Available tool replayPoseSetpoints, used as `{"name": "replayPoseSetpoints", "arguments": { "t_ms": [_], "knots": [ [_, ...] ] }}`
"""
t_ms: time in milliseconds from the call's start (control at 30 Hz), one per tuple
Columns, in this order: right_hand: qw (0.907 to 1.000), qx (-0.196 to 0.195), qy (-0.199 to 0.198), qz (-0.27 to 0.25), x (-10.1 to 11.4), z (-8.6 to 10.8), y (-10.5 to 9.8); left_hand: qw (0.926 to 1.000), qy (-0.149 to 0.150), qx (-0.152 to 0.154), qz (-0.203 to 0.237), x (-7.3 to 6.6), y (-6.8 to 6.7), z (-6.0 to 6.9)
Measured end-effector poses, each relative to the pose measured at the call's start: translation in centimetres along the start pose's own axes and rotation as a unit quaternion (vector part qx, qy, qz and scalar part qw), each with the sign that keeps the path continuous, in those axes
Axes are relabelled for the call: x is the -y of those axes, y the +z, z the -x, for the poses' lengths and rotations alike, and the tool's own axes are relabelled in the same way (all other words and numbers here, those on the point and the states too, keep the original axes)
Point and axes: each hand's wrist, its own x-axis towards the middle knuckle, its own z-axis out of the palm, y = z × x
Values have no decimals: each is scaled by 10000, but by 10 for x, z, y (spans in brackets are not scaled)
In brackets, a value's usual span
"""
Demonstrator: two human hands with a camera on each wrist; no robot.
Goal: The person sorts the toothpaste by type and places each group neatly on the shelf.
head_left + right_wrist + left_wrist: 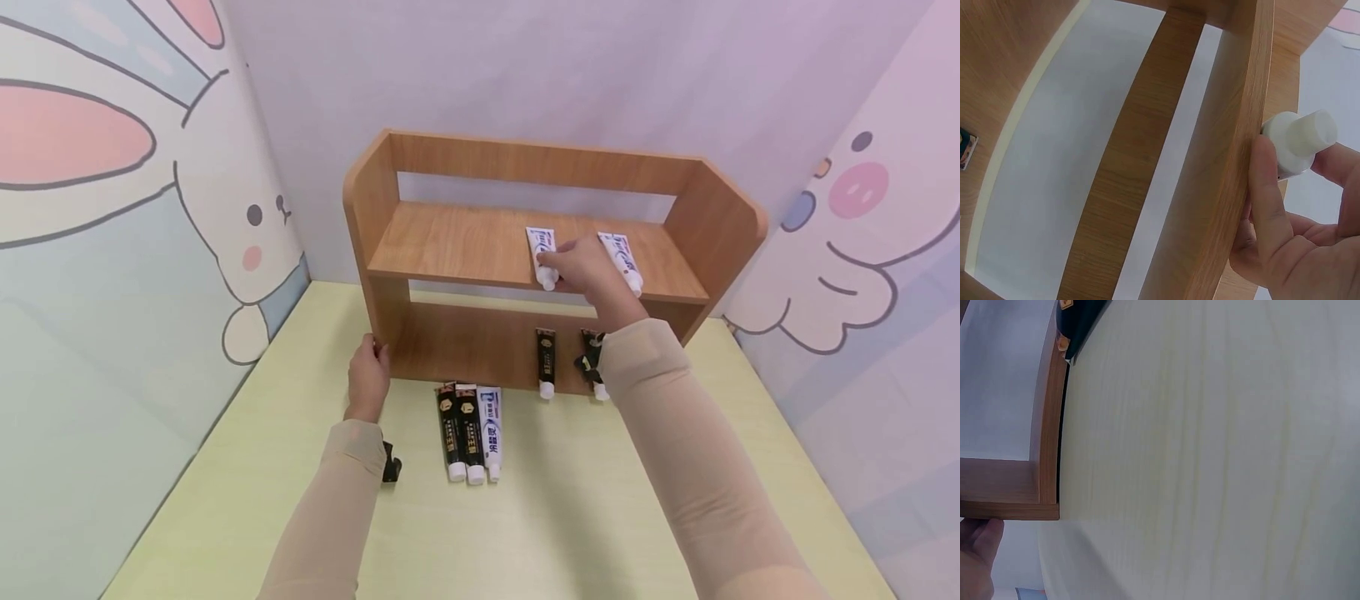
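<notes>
My right hand [588, 265] pinches a white toothpaste tube [542, 250] near its cap, at the front edge of the upper shelf. In the right wrist view its white cap [1313, 132] stands out between thumb and finger. A second white toothpaste tube [622, 260] lies to the right on that shelf, partly behind the hand. My left hand [367, 379] rests against the outside of the left side panel of the wooden shelf [375, 196]; in the left wrist view its fingers [986, 544] touch the panel, none showing on the inner face.
Two black tubes, one being a tube [547, 362] beside the partly hidden tube [592, 350], lie on the lower shelf. In front, two black tubes [469, 433] and a white tube [491, 429] lie on the table [570, 533]. Patterned walls stand left and right.
</notes>
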Motion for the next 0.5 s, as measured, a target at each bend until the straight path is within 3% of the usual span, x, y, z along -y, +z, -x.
{"name": "replayPoseSetpoints", "arguments": {
  "t_ms": [500],
  "knots": [
    [9994,-36,-165,-318,-11,11,0,10000,-24,82,15,0,-1,1]
  ]
}}
